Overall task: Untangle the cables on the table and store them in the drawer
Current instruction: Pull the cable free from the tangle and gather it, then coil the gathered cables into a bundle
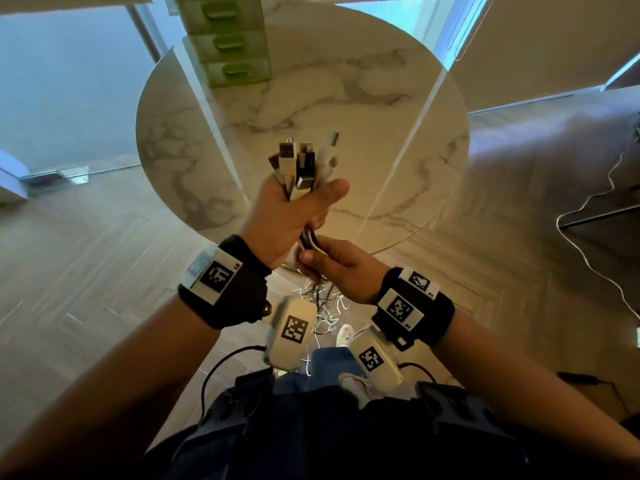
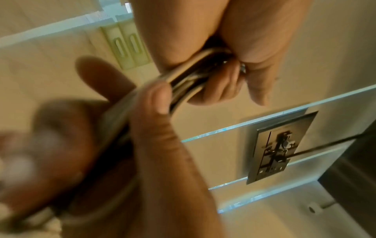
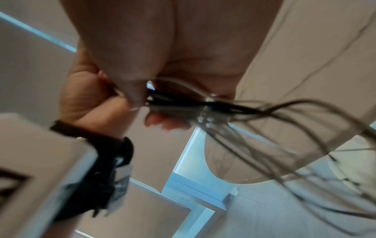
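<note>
My left hand [image 1: 294, 211] grips a bundle of cables [image 1: 301, 164] just below their USB plugs, which stick up in black, white and grey over the near edge of the round marble table [image 1: 381, 98]. Directly beneath it my right hand [image 1: 332, 263] pinches the same cords [image 1: 310, 242] with thumb and fingers. The loose cable tails [image 1: 325, 306] hang down toward the floor between my wrists. In the left wrist view both hands close around the flat cords [image 2: 189, 75]. The right wrist view shows blurred strands [image 3: 254, 122] trailing from my fist. A green drawer unit [image 1: 232, 39] stands at the table's far left.
The marble table stands on a wooden floor. A white cord [image 1: 588, 216] snakes across the floor at right beside a dark flat object [image 1: 620, 202]. Glass panels rise at the left and far side. My legs and shoes are below the hands.
</note>
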The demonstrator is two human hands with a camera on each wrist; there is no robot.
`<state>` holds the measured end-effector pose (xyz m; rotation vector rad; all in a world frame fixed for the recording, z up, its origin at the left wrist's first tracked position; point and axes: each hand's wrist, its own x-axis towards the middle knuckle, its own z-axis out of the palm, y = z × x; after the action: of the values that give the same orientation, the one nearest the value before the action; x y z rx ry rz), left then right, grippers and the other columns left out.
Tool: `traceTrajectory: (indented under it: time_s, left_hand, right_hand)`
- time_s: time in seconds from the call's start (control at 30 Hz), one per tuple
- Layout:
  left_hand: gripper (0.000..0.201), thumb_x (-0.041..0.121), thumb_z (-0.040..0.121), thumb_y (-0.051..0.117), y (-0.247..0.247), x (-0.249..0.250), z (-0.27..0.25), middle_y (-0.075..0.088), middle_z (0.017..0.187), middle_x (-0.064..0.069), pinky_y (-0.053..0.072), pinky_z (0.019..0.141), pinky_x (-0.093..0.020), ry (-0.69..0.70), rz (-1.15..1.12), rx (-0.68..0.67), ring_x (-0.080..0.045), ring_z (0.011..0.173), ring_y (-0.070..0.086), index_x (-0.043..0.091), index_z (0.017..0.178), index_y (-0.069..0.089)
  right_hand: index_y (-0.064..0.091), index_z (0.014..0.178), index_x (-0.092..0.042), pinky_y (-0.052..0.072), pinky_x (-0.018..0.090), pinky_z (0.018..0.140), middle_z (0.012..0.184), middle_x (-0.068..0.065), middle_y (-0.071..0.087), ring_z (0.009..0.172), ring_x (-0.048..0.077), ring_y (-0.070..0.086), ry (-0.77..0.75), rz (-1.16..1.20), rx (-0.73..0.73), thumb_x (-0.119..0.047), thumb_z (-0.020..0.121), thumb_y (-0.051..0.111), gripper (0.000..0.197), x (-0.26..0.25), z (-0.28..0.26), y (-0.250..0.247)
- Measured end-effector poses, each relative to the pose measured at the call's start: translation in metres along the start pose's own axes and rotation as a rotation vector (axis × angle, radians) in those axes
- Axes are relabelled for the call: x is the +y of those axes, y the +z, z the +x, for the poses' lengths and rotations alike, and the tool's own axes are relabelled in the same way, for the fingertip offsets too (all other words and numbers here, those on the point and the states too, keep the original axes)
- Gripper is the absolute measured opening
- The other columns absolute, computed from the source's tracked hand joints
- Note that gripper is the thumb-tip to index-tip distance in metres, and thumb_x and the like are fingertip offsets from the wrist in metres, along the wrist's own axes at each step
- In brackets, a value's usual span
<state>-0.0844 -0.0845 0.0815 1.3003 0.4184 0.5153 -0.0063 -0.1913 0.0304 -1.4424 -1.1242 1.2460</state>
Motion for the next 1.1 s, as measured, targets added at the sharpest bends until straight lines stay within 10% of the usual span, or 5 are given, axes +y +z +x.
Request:
traceTrajectory:
  time_s: [0.17, 0.43, 0.73, 0.93, 1.1]
  left_hand:
    - [0.042, 0.047, 0.065, 0.08, -0.002, -0.016, -0.01, 0.066, 0.074, 0.003, 0.052, 0.065, -0.022, -0.189, 0.155, -0.126, -0.019, 0.084, 0.064, 0.017, 0.089, 0.062]
    - [0.041, 0.028, 0.101, 0.037, 0.028, 0.015, 0.001, 0.029, 0.042, 0.011, 0.034, 0.046, -0.023, -0.14, -0.006, 0.059, -0.008, 0.038, 0.025, 0.017, 0.062, 0.04]
    - [0.039, 0.032, 0.1, 0.033, 0.02, 0.063, 0.019, 0.026, 0.041, 0.012, 0.016, 0.035, -0.015, 0.061, -0.147, -0.013, -0.004, 0.033, 0.018, 0.018, 0.064, 0.039]
    - [0.031, 0.026, 0.091, 0.061, 0.012, 0.018, 0.012, 0.033, 0.043, 0.01, 0.025, 0.044, -0.021, -0.017, 0.498, -0.041, -0.005, 0.04, 0.025, 0.005, 0.069, 0.054]
    - [0.037, 0.032, 0.069, 0.082, 0.007, -0.047, -0.002, 0.054, 0.072, 0.006, 0.043, 0.063, -0.031, -0.317, 0.852, -0.367, -0.013, 0.063, 0.049, 0.016, 0.081, 0.051]
  right_hand:
    - [0.045, 0.081, -0.017, 0.038, 0.014, 0.06, 0.069, -0.004, 0.043, 0.056, -0.004, 0.044, -0.066, 0.014, 0.049, -0.022, 0.091, 0.034, 0.016, -0.008, -0.001, -0.002]
    - [0.055, 0.076, -0.022, 0.046, 0.044, 0.076, 0.07, -0.005, 0.054, 0.068, 0.015, 0.051, 0.113, -0.23, 0.068, -0.045, 0.088, 0.044, 0.028, 0.055, -0.011, 0.003]
    - [0.058, 0.106, -0.014, 0.047, 0.032, 0.084, 0.098, 0.002, 0.064, 0.089, 0.02, 0.059, 0.609, -0.47, -0.147, -0.042, 0.093, 0.043, 0.034, 0.157, -0.046, 0.028]
    - [0.05, 0.073, -0.029, 0.039, 0.024, 0.065, 0.071, -0.007, 0.06, 0.066, 0.012, 0.056, 0.53, -0.408, 0.09, -0.036, 0.097, 0.042, 0.026, 0.13, -0.034, 0.009]
    - [0.048, 0.099, -0.03, 0.035, 0.023, 0.066, 0.069, -0.015, 0.047, 0.062, 0.001, 0.043, 0.387, -0.409, 0.112, -0.032, 0.096, 0.047, 0.003, 0.093, -0.02, 0.002]
